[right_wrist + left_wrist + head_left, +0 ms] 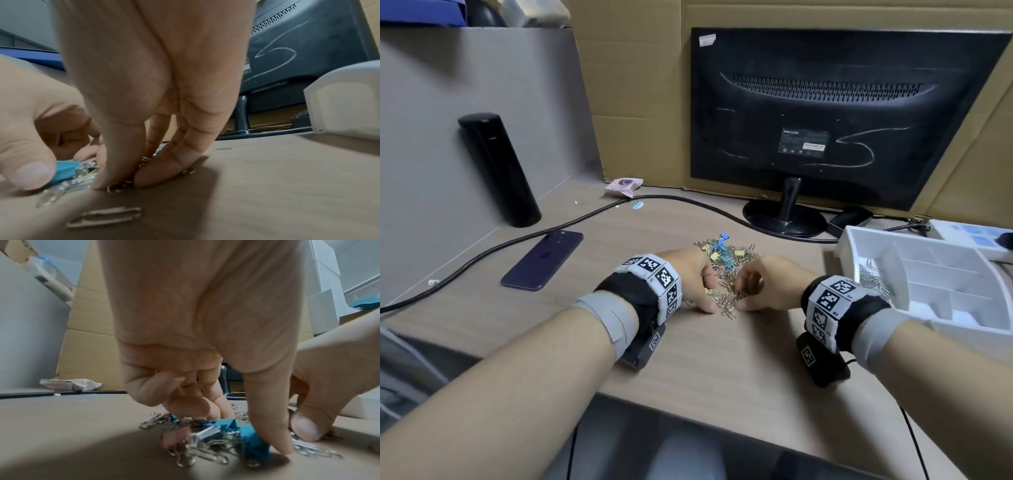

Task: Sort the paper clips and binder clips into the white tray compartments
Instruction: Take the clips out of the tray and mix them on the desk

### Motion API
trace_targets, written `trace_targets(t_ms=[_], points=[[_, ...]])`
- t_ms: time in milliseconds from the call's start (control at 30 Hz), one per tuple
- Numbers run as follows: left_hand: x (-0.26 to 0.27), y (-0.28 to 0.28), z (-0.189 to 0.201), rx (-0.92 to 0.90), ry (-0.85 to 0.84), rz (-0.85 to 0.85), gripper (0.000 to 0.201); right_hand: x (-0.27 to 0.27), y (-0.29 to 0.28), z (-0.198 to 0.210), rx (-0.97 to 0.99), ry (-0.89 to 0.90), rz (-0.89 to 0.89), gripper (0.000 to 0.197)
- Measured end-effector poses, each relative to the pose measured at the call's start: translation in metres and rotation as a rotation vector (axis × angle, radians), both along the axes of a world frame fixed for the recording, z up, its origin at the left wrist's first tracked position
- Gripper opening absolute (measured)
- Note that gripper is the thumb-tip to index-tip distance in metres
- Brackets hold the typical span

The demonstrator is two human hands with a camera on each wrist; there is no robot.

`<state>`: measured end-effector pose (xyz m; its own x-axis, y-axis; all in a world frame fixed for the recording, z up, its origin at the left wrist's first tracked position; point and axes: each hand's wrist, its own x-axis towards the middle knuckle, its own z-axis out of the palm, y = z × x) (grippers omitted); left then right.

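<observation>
A mixed pile of clips (pixel 726 260) lies on the desk, with metal paper clips and blue and yellow binder clips. My left hand (pixel 698 281) is at its left edge, fingers curled over it. Its thumb tip (pixel 281 447) stands on the desk against a blue binder clip (pixel 255 446); whether it grips the clip is unclear. My right hand (pixel 760 284) pinches a few paper clips (pixel 121 186) between thumb and fingers at desk level. The white tray (pixel 893 253) stands to the right, with paper clips (pixel 873 279) in its near-left compartment.
A monitor (pixel 842 113) on a round stand is behind the pile. A black cable (pixel 688 200) crosses the desk. A phone (pixel 542 260) and a black cylinder (pixel 500 168) are at the left. One loose paper clip (pixel 104 216) lies near my right wrist.
</observation>
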<state>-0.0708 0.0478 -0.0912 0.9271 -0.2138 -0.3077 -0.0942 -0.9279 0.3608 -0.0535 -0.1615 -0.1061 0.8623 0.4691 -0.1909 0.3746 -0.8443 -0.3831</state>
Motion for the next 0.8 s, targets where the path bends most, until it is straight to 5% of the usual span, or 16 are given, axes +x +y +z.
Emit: trace_targets(t_ms=[167,333,533,667,800], points=[[-0.001,0.015,0.004,0.034,0.011,0.053,0.017,0.003,0.004,0.002,0.005,0.031,0.013,0.013],[0.0,0.015,0.004,0.088,-0.027,0.067,0.033,0.004,0.014,0.005,0.072,0.055,0.029,0.012],[0.007,0.009,0.007,0.097,-0.094,0.107,0.026,0.011,0.018,-0.002,0.193,-0.025,-0.088,0.017],[0.021,0.002,0.001,0.03,-0.24,0.126,0.023,0.023,0.014,-0.005,0.123,-0.109,-0.141,0.025],[0.028,-0.005,-0.009,0.001,-0.2,0.108,0.021,0.025,0.015,-0.006,0.057,-0.064,-0.076,0.017]])
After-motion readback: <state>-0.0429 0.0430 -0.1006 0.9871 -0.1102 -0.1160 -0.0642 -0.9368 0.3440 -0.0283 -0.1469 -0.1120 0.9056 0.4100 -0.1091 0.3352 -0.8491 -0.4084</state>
